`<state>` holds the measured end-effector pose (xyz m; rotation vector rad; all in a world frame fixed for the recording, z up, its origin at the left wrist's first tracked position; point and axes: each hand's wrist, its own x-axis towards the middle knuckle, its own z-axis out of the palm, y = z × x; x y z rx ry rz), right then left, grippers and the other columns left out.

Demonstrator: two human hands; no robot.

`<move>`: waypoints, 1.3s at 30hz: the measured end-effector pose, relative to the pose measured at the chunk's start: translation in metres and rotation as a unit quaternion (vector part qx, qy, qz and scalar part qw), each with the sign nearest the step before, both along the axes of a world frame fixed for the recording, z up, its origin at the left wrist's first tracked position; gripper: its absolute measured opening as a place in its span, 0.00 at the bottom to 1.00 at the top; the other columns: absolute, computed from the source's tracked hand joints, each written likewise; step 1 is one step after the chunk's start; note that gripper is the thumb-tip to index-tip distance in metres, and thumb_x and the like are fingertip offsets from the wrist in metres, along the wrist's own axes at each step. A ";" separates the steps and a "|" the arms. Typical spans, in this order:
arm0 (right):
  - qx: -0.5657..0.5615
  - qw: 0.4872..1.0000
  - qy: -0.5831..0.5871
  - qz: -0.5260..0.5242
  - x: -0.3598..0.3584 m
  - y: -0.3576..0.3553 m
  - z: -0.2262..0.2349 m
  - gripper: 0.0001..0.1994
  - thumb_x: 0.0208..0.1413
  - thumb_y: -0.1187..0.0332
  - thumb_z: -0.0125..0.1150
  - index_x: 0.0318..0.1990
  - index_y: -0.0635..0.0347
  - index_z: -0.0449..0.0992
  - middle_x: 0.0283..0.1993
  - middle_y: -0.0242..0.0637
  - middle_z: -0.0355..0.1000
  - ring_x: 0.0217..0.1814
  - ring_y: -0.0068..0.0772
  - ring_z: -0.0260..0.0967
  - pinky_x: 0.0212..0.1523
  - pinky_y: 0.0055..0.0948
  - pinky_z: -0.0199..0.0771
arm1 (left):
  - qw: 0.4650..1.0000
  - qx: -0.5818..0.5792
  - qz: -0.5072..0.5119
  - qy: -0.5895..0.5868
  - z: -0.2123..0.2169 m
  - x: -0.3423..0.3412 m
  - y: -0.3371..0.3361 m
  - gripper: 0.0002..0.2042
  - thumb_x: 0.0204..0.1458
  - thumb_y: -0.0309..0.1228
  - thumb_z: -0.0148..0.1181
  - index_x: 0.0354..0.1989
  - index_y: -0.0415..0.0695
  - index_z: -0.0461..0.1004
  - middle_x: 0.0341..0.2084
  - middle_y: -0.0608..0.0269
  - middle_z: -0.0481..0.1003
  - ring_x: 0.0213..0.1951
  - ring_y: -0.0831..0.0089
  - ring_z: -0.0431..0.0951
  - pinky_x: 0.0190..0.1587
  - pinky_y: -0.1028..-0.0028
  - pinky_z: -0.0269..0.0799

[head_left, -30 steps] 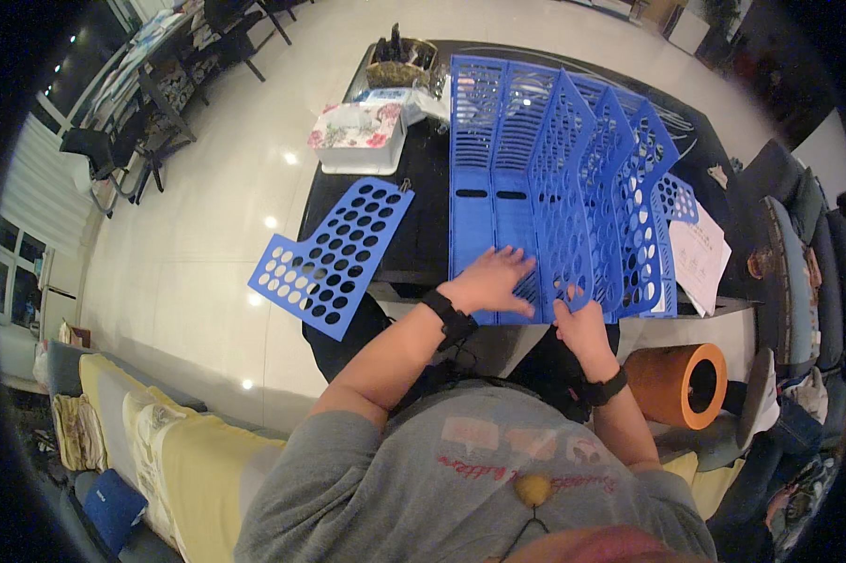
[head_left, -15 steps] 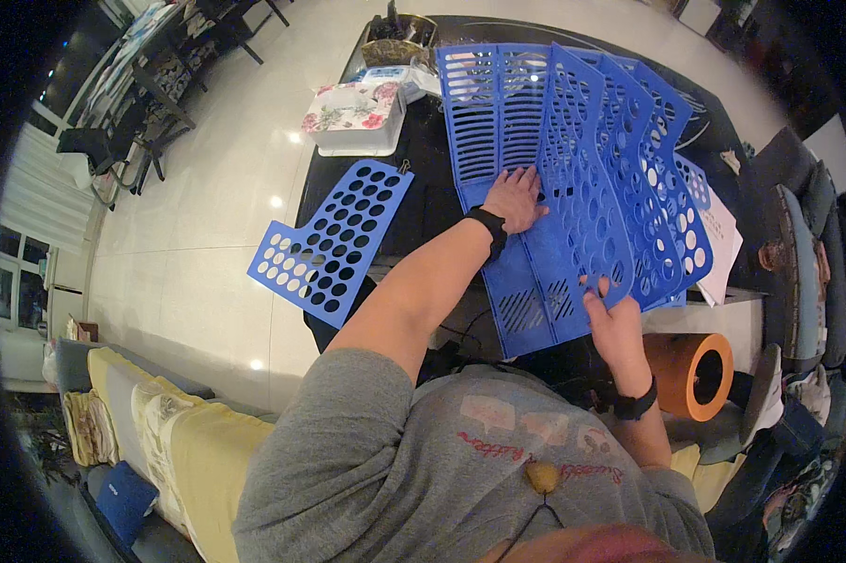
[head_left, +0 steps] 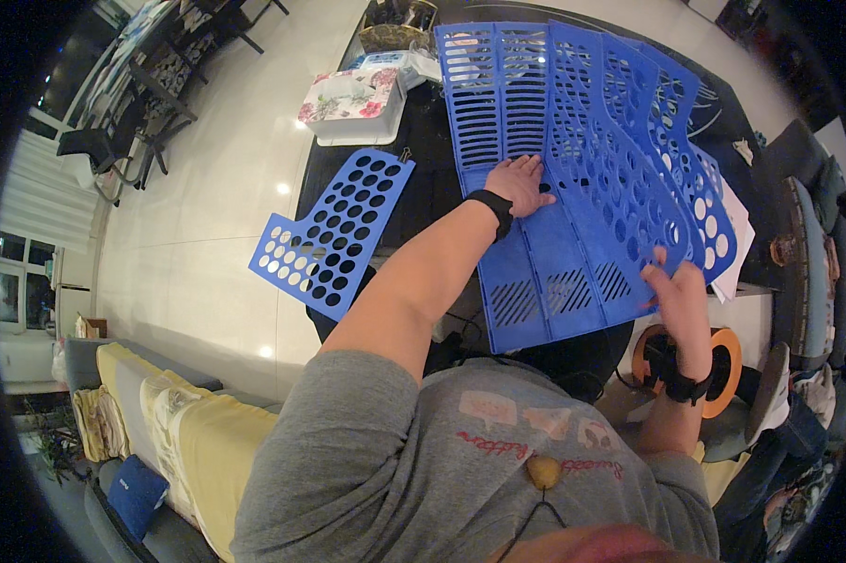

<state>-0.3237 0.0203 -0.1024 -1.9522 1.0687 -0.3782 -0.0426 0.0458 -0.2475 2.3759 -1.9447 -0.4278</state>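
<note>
Rack assembly (head_left: 573, 188) of blue perforated plastic lies on the dark table (head_left: 423, 178), long axis running away from the person, its slotted base flat and its round-holed dividers standing tilted to the right. Left hand (head_left: 519, 183) presses flat on the base, fingers spread, gripping nothing. Right hand (head_left: 678, 291) is open at the near right corner, fingertips touching a divider edge. Loose blue holed panel (head_left: 334, 233) overhangs the table's left edge, above pale glossy floor (head_left: 207, 188).

Home living room: sofa (head_left: 174, 427), dining chairs (head_left: 151, 103)
</note>
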 end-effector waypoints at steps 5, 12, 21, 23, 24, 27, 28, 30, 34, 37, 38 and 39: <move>-0.051 0.997 -0.061 -0.009 0.020 -0.009 0.018 0.13 0.52 0.71 0.54 0.45 0.64 0.73 0.26 0.33 0.71 0.24 0.22 0.68 0.22 0.24 0.69 | 1.000 0.026 0.002 -0.017 0.001 -0.003 -0.005 0.36 0.59 0.55 0.33 0.66 0.38 0.47 0.67 0.56 0.45 0.68 0.62 0.45 0.67 0.64 0.43; -0.209 0.977 -0.035 0.001 0.033 -0.023 0.020 0.14 0.52 0.72 0.56 0.47 0.62 0.73 0.31 0.38 0.73 0.32 0.24 0.69 0.36 0.23 0.68 | 0.999 0.020 0.033 0.039 0.012 -0.003 -0.014 0.34 0.59 0.55 0.32 0.61 0.34 0.57 0.63 0.50 0.54 0.63 0.55 0.56 0.62 0.62 0.56; -0.196 0.970 0.030 0.138 0.015 -0.089 0.106 0.10 0.53 0.74 0.55 0.43 0.63 0.73 0.36 0.36 0.73 0.39 0.25 0.67 0.42 0.25 0.67 | 0.930 0.113 -0.124 0.327 0.055 -0.033 0.004 0.31 0.58 0.54 0.38 0.57 0.39 0.66 0.56 0.49 0.66 0.56 0.54 0.67 0.56 0.63 0.63; -0.196 0.968 0.033 0.155 0.010 -0.092 0.126 0.09 0.52 0.74 0.55 0.41 0.64 0.73 0.36 0.36 0.74 0.36 0.27 0.69 0.41 0.25 0.67 | 0.948 -0.068 -0.110 0.289 0.065 -0.040 0.032 0.23 0.54 0.49 0.51 0.43 0.39 0.73 0.42 0.47 0.74 0.47 0.55 0.73 0.47 0.62 0.68; -0.260 0.945 0.056 0.190 0.008 -0.093 0.133 0.09 0.52 0.75 0.55 0.41 0.64 0.74 0.36 0.37 0.74 0.37 0.30 0.70 0.42 0.26 0.68 | 0.956 -0.079 -0.063 0.277 0.075 -0.036 0.042 0.22 0.52 0.48 0.55 0.43 0.40 0.73 0.40 0.49 0.75 0.46 0.57 0.74 0.46 0.63 0.69; -0.351 0.889 0.081 0.283 0.010 -0.090 0.136 0.09 0.50 0.75 0.57 0.40 0.64 0.75 0.40 0.41 0.74 0.41 0.37 0.70 0.45 0.29 0.68 | 0.917 -0.329 0.078 0.212 0.097 -0.037 0.082 0.20 0.42 0.40 0.67 0.41 0.43 0.73 0.35 0.57 0.75 0.42 0.61 0.75 0.39 0.66 0.71; -0.364 0.870 0.093 0.320 0.012 -0.088 0.133 0.10 0.50 0.76 0.57 0.41 0.64 0.75 0.41 0.41 0.73 0.42 0.37 0.70 0.46 0.29 0.67 | 0.924 -0.338 0.096 0.152 0.102 -0.036 0.092 0.20 0.40 0.39 0.68 0.40 0.43 0.73 0.35 0.57 0.74 0.41 0.61 0.74 0.40 0.66 0.71; -0.396 0.843 0.102 0.350 0.014 -0.083 0.130 0.12 0.46 0.74 0.60 0.40 0.61 0.76 0.42 0.40 0.74 0.48 0.42 0.69 0.50 0.35 0.67 | 0.899 -0.422 0.086 0.076 0.103 -0.036 0.102 0.21 0.37 0.36 0.69 0.42 0.45 0.73 0.39 0.58 0.71 0.40 0.59 0.72 0.42 0.68 0.70; -0.480 0.807 0.080 0.335 0.007 -0.065 0.141 0.19 0.42 0.73 0.63 0.47 0.59 0.74 0.52 0.41 0.70 0.58 0.45 0.63 0.59 0.36 0.62 | 0.907 -0.398 -0.023 0.140 0.085 -0.034 0.112 0.17 0.46 0.37 0.63 0.43 0.45 0.75 0.35 0.59 0.74 0.39 0.61 0.73 0.41 0.67 0.71; -0.429 0.858 0.090 0.270 -0.020 -0.044 0.154 0.27 0.40 0.73 0.64 0.54 0.56 0.70 0.60 0.41 0.64 0.65 0.45 0.56 0.63 0.36 0.57 | 0.909 -0.310 0.030 0.276 0.084 -0.028 0.111 0.13 0.52 0.38 0.57 0.40 0.44 0.76 0.33 0.58 0.76 0.36 0.61 0.75 0.41 0.67 0.71; -0.368 0.889 0.090 0.259 -0.027 -0.038 0.155 0.30 0.40 0.73 0.64 0.56 0.56 0.68 0.62 0.41 0.62 0.66 0.44 0.55 0.63 0.36 0.56 | 0.895 -0.362 0.002 0.260 0.089 -0.024 0.108 0.12 0.53 0.37 0.55 0.39 0.43 0.77 0.31 0.58 0.76 0.33 0.61 0.76 0.39 0.68 0.72; -0.306 0.916 0.087 0.245 -0.035 -0.034 0.154 0.32 0.39 0.73 0.65 0.58 0.55 0.67 0.64 0.41 0.60 0.68 0.44 0.53 0.64 0.36 0.55 | 0.910 -0.335 0.022 0.244 0.098 -0.021 0.104 0.11 0.53 0.35 0.56 0.40 0.43 0.76 0.33 0.58 0.76 0.34 0.62 0.77 0.37 0.71 0.72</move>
